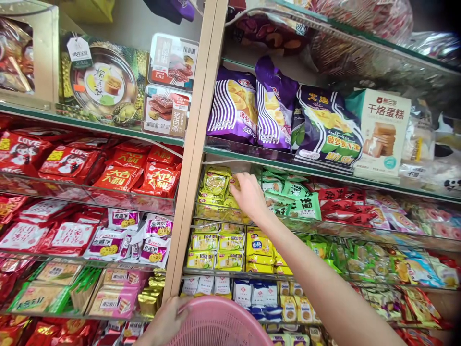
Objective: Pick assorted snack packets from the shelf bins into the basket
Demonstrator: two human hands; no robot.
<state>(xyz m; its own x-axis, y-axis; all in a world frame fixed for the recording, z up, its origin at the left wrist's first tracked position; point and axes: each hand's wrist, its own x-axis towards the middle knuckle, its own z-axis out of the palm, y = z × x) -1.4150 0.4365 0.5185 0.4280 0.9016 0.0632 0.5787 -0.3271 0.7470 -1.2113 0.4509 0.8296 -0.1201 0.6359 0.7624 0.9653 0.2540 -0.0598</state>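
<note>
My right hand (248, 194) reaches into a glass shelf and rests among small yellow-green snack packets (215, 185), its fingers curled down onto them; whether it grips one is hidden. Green packets (295, 204) lie just right of the hand. My left hand (166, 321) is closed on the rim of a pink plastic basket (216, 327) at the bottom of the view.
A wooden upright (196, 144) splits the shelving. Red snack packs (118, 170) fill the left shelves; purple bags (252, 108) and a white cake box (383, 132) sit above the right hand. Yellow packets (223, 247) and several more rows lie on the glass shelves below.
</note>
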